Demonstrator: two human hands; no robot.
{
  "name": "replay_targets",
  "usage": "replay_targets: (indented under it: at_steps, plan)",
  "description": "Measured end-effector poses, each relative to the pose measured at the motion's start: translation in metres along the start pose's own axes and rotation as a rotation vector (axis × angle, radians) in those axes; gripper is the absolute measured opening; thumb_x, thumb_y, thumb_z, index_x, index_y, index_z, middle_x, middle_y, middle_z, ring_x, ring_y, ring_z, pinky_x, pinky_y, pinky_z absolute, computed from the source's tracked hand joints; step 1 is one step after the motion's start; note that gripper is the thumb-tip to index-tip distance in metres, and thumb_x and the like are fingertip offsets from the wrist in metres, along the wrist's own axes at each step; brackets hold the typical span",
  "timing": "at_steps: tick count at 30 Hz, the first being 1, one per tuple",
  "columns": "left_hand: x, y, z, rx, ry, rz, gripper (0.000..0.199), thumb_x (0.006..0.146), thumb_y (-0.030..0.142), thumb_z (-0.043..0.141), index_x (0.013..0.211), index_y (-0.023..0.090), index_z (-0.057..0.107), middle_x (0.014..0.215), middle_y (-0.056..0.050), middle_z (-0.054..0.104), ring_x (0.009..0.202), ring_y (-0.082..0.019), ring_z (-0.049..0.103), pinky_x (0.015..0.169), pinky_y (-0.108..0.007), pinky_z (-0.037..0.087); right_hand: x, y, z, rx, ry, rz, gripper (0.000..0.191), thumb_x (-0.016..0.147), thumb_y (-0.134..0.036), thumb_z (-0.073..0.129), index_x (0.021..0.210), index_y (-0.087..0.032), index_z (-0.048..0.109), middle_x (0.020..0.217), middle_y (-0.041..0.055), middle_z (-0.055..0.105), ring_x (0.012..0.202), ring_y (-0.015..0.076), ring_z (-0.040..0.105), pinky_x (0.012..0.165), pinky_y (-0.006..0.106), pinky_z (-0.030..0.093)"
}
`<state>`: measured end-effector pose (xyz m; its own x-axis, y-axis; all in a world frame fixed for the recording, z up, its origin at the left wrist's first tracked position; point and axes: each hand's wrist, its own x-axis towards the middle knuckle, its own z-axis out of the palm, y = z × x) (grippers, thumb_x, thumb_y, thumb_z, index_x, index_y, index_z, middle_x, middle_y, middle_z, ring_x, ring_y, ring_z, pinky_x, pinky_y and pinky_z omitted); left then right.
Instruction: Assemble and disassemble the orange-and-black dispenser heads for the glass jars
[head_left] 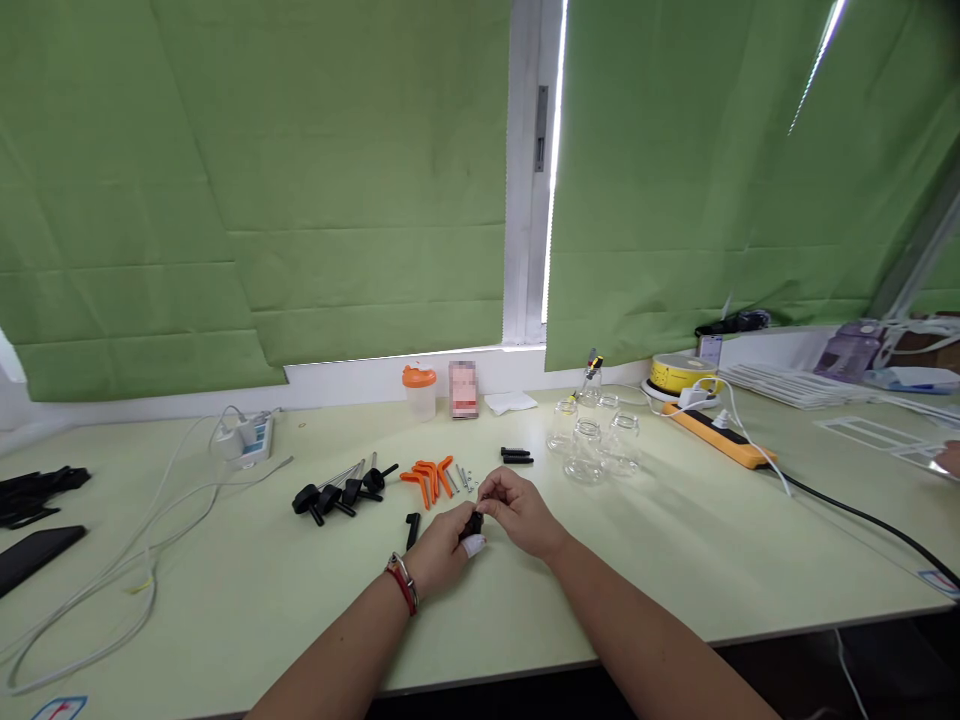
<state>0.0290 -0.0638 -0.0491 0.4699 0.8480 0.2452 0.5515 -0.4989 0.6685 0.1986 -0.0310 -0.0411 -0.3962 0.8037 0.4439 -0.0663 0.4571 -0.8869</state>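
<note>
Over the middle of the table, my left hand (446, 548) is closed around a small black part (472, 524), mostly hidden by the fingers. My right hand (521, 512) touches the same spot, thumb and fingers pinched together; what is between them is too small to make out. Just left of my left hand lies a black L-shaped piece (412, 530). Orange angled pieces (427, 480) lie beyond the hands, with metal screws (462, 476) and tiny nuts beside them. Two black ribbed pieces (516, 455) rest further back. Black round pieces with metal rods (341, 492) lie to the left.
Several clear glass jars (588, 452) stand right of the hands. An orange-lidded cup (420, 392) and a small box (463, 390) stand at the back. An orange power strip (720, 437) and cables lie right; a white power strip (253, 440) lies left. Another person's hand (949, 458) shows at the right edge.
</note>
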Motion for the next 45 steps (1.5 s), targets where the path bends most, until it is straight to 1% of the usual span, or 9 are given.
replay_targets:
  at_steps: [5,11,16,25,31,33,35,38,45]
  plan:
    - [-0.0012,0.0027,-0.0006,-0.024,-0.005,-0.015,0.008,0.080,0.021,0.048,0.088,0.019,0.047,0.076,0.001,0.049,0.068,-0.014,0.043,0.064,-0.025,0.037,0.0004,0.0034,-0.0009,0.019,0.012,-0.003,0.012,0.076,-0.024,0.061,0.081,-0.020,0.050,0.072,-0.0021,0.055,0.064,0.0114,0.050,0.062,0.026,0.042]
    - [-0.0005,0.0045,-0.0011,-0.017,0.005,-0.019,0.009,0.079,0.021,0.047,0.088,0.019,0.047,0.075,0.001,0.049,0.067,-0.013,0.042,0.063,-0.024,0.037,0.0005,0.0041,0.0011,0.049,0.000,0.000,0.013,0.076,-0.024,0.061,0.081,-0.020,0.050,0.074,-0.0022,0.054,0.065,0.0110,0.049,0.062,0.025,0.041]
    - [0.0006,0.0019,-0.0003,-0.010,0.000,-0.016,0.010,0.080,0.021,0.047,0.089,0.019,0.048,0.075,0.001,0.049,0.067,-0.013,0.042,0.063,-0.024,0.036,0.0008,0.0036,0.0016,0.080,-0.002,0.004,0.013,0.076,-0.023,0.061,0.082,-0.021,0.050,0.073,-0.0031,0.054,0.064,0.0108,0.048,0.062,0.025,0.040]
    - [0.0010,-0.0009,0.0015,-0.009,0.003,-0.004,0.015,0.079,0.019,0.047,0.094,0.018,0.049,0.077,0.001,0.051,0.068,-0.014,0.043,0.063,-0.025,0.037,0.0004,0.0041,0.0017,-0.064,0.004,0.009,0.010,0.075,-0.022,0.061,0.079,-0.020,0.053,0.068,-0.0043,0.050,0.059,0.0095,0.042,0.056,0.023,0.036]
    - [0.0016,0.0002,0.0012,-0.049,-0.001,0.003,0.012,0.078,0.017,0.048,0.090,0.019,0.048,0.078,0.001,0.052,0.070,-0.014,0.046,0.066,-0.025,0.039,-0.0004,0.0063,0.0002,-0.127,-0.017,0.019,0.011,0.071,-0.020,0.065,0.075,-0.019,0.055,0.062,-0.0049,0.049,0.056,0.0090,0.041,0.054,0.022,0.035]
    - [0.0016,0.0012,0.0011,-0.060,-0.001,0.003,0.011,0.078,0.017,0.048,0.089,0.019,0.047,0.078,0.001,0.052,0.071,-0.014,0.047,0.066,-0.025,0.039,-0.0003,0.0056,-0.0005,-0.162,-0.032,-0.017,0.008,0.072,-0.018,0.064,0.073,-0.019,0.056,0.065,-0.0037,0.050,0.058,0.0096,0.043,0.056,0.022,0.036]
    - [0.0013,0.0018,0.0010,-0.057,0.004,0.002,0.007,0.078,0.017,0.048,0.085,0.019,0.046,0.078,0.001,0.052,0.071,-0.014,0.046,0.066,-0.025,0.039,-0.0002,0.0046,-0.0013,-0.215,-0.064,-0.084,0.006,0.073,-0.016,0.062,0.071,-0.018,0.057,0.069,-0.0021,0.052,0.063,0.0106,0.047,0.059,0.023,0.038]
    - [0.0010,0.0019,0.0011,-0.049,0.016,0.002,0.003,0.078,0.019,0.048,0.080,0.019,0.045,0.077,0.001,0.052,0.071,-0.014,0.046,0.065,-0.025,0.039,-0.0002,0.0042,-0.0022,-0.281,-0.113,-0.164,0.007,0.073,-0.014,0.061,0.069,-0.018,0.058,0.074,-0.0004,0.053,0.067,0.0114,0.049,0.061,0.024,0.039]
    - [0.0018,0.0040,0.0000,-0.057,0.016,0.004,0.004,0.080,0.022,0.047,0.079,0.019,0.044,0.078,0.000,0.054,0.072,-0.014,0.047,0.065,-0.024,0.039,-0.0006,0.0055,-0.0024,-0.285,-0.141,-0.189,0.011,0.072,-0.015,0.064,0.065,-0.018,0.057,0.074,-0.0003,0.050,0.065,0.0111,0.049,0.057,0.023,0.038]
